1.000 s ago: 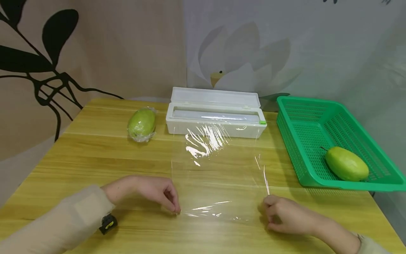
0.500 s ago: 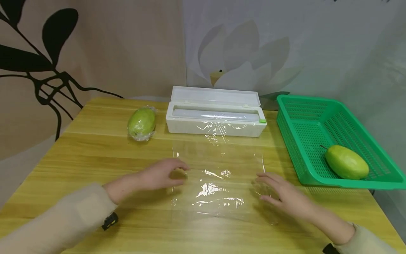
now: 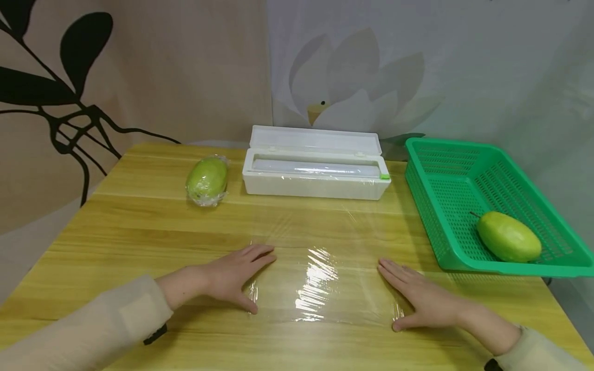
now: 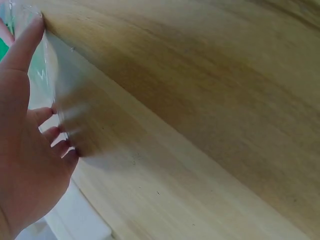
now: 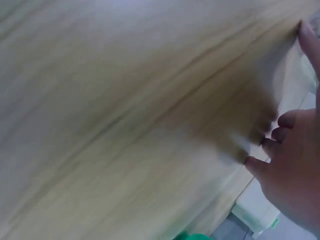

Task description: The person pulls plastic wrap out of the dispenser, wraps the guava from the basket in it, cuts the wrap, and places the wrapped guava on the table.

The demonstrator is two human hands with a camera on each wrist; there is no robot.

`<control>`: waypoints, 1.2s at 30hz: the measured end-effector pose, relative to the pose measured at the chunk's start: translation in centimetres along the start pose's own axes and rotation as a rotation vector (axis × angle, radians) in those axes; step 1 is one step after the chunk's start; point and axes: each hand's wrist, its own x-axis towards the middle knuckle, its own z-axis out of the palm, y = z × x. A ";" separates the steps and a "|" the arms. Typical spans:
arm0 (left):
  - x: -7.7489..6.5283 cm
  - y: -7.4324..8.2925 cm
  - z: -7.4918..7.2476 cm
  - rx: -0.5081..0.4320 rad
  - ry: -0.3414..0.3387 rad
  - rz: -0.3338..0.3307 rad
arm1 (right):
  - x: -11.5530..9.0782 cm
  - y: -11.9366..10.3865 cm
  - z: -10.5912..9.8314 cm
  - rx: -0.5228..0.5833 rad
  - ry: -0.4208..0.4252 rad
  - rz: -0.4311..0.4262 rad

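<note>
Plastic film point(image 3: 320, 283), edges at left grip point(image 3: 229, 278), right grip point(image 3: 427, 301)

Hands point(image 3: 234, 275) point(image 3: 429, 300) no longer pinching, now spread at the sides of the clear film point(image 3: 359, 296), glare point(image 3: 317, 283) shifted nearer

Table point(image 3: 116, 232): cling-film dispenser point(image 3: 315, 186) near the far edge; film-wrapped fruit point(image 3: 208, 180) to its left; basket point(image 3: 424, 216) at the right edge, second fruit point(image 3: 509, 237) inside; film sheet point(image 3: 320, 281) before the dispenser, between left hand point(image 3: 232, 275) and right hand point(image 3: 424, 299).
</note>
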 end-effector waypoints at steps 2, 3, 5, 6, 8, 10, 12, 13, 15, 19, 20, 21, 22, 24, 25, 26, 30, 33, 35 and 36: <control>0.0 0.0 0.0 0.001 0.000 0.001 | -0.2 0.2 0.1 -0.017 0.019 -0.023; 0.0 0.0 0.0 0.000 -0.001 0.000 | -0.3 0.3 0.2 -0.029 0.026 -0.032; 0.0 0.0 0.0 0.001 0.000 0.002 | -0.5 0.4 0.3 -0.051 0.047 -0.048; 0.0 0.0 0.0 0.000 -0.002 0.001 | -0.6 0.5 0.4 -0.060 0.061 -0.055; 0.0 -0.1 0.0 -0.003 -0.006 -0.001 | -0.8 0.6 0.6 -0.080 0.089 -0.064; 0.1 -0.1 0.1 -0.003 -0.008 0.000 | -1.0 0.8 0.9 -0.100 0.114 -0.069; 0.1 -0.1 0.1 -0.005 -0.008 0.003 | -1.3 0.9 1.1 -0.120 0.132 -0.058; 0.1 0.0 0.2 -0.004 -0.006 0.006 | -1.5 0.9 1.1 -0.131 0.140 -0.045; 0.2 0.0 0.2 0.000 -0.001 0.011 | -2.0 0.9 1.1 -0.153 0.155 -0.027; 0.2 0.1 0.2 0.016 0.007 0.019 | -3.0 0.5 0.3 -0.175 0.211 -0.001; 0.2 0.0 0.2 0.020 0.007 0.018 | -3.2 0.3 -0.2 -0.167 0.223 0.002; 0.1 0.0 0.2 0.025 0.008 0.022 | -3.3 0.1 -0.7 -0.146 0.234 0.013; 0.1 0.0 0.1 0.030 0.003 0.020 | -3.5 -0.1 -1.4 -0.119 0.249 0.025; -0.1 -0.1 0.1 0.034 -0.013 0.019 | -3.7 -0.5 -3.1 -0.045 0.276 0.050; -0.1 -0.1 0.1 0.038 -0.023 0.019 | -3.8 -0.6 -3.9 -0.001 0.286 0.063; -0.2 -0.1 0.1 0.041 -0.031 0.023 | -4.0 -0.7 -4.9 0.041 0.298 0.079; -0.4 -0.2 0.1 0.040 -0.047 0.042 | -4.5 -0.5 -8.2 0.156 0.380 0.097; -0.4 -0.2 0.1 0.045 -0.042 0.047 | -5.1 0.5 -9.9 0.171 0.438 0.126; -0.4 -0.2 0.2 0.051 -0.032 0.056 | -5.5 1.5 -10.6 0.192 0.461 0.181; -0.4 -0.3 0.2 0.053 -0.028 0.061 | -5.8 2.1 -10.9 0.203 0.466 0.217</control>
